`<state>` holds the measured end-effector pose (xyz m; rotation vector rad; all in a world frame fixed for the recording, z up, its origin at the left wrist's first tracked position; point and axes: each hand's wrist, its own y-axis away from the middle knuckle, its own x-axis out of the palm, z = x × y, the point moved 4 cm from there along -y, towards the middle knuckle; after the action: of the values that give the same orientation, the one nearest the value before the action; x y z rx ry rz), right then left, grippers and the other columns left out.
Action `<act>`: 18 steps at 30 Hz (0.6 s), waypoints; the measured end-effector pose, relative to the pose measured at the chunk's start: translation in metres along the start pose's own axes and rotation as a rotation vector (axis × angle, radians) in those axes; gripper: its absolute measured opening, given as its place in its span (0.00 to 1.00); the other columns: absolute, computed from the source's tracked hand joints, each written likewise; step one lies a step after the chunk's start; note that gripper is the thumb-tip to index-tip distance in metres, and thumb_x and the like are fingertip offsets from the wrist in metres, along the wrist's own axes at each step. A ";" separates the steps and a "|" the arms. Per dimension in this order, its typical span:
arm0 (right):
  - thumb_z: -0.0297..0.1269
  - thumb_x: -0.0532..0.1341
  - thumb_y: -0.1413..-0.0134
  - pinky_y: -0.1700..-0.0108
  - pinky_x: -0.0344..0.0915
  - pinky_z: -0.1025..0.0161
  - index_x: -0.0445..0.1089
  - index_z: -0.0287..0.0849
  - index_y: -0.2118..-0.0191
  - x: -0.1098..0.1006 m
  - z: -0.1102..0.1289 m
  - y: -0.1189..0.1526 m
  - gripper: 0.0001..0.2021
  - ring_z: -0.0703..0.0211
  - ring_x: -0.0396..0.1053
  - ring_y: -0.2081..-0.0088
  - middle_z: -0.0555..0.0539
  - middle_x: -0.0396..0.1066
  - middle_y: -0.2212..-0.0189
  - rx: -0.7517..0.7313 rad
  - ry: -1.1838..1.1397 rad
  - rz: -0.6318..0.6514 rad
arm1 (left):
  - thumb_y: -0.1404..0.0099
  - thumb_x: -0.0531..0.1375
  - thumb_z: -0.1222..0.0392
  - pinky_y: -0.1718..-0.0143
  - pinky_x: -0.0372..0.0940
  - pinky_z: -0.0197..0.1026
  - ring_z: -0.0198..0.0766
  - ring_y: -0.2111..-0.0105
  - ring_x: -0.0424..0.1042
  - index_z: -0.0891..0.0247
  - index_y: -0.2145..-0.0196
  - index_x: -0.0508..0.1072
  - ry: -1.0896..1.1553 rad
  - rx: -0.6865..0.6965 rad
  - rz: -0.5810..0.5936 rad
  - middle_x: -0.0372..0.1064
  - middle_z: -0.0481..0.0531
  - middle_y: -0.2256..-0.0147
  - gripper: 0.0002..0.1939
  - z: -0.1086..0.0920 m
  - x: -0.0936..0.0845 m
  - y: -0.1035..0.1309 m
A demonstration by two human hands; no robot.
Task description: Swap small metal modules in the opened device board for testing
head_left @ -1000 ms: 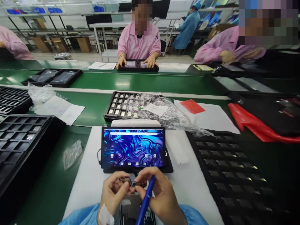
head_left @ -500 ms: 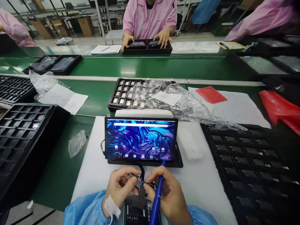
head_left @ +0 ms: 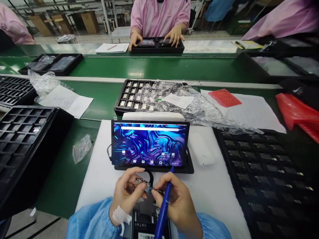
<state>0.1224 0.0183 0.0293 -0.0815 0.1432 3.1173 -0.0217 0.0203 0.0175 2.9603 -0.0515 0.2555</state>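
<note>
Left hand (head_left: 128,192) pinches small circuit part (head_left: 144,186) over white mat (head_left: 97,186) on desk. Right hand (head_left: 175,200) grips blue pen (head_left: 163,207), fingertips on same part. Lit tablet (head_left: 149,143) just behind; black device (head_left: 147,222) below hands.

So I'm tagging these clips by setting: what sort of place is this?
Most likely an electronics assembly line. A green conveyor belt runs between workers in pink smocks, black compartment trays of small parts lie around, and a lit tablet stands before the hands, which hold a small component.
</note>
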 end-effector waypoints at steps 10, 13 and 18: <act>0.28 0.62 0.58 0.76 0.66 0.70 0.63 0.44 0.75 -0.001 0.001 -0.002 0.06 0.65 0.67 0.79 0.54 0.66 0.80 -0.019 -0.015 -0.011 | 0.43 0.65 0.54 0.78 0.62 0.27 0.28 0.82 0.70 0.61 0.61 0.73 -0.092 -0.039 -0.093 0.70 0.43 0.77 0.13 -0.009 0.003 0.002; 0.28 0.62 0.59 0.76 0.66 0.70 0.63 0.44 0.75 -0.001 0.000 0.000 0.06 0.64 0.67 0.79 0.54 0.66 0.80 -0.011 -0.013 -0.009 | 0.43 0.65 0.54 0.77 0.64 0.29 0.30 0.82 0.70 0.62 0.61 0.73 -0.105 -0.059 -0.083 0.70 0.44 0.77 0.14 -0.009 0.003 0.002; 0.28 0.62 0.59 0.76 0.66 0.69 0.63 0.44 0.75 0.000 0.001 -0.001 0.06 0.64 0.67 0.79 0.54 0.66 0.80 0.007 -0.004 0.017 | 0.42 0.63 0.54 0.77 0.64 0.29 0.30 0.81 0.70 0.61 0.60 0.73 -0.126 -0.067 -0.049 0.69 0.44 0.76 0.14 -0.008 0.004 0.003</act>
<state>0.1224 0.0194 0.0303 -0.0738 0.1557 3.1334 -0.0196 0.0191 0.0265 2.9026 -0.0031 0.0591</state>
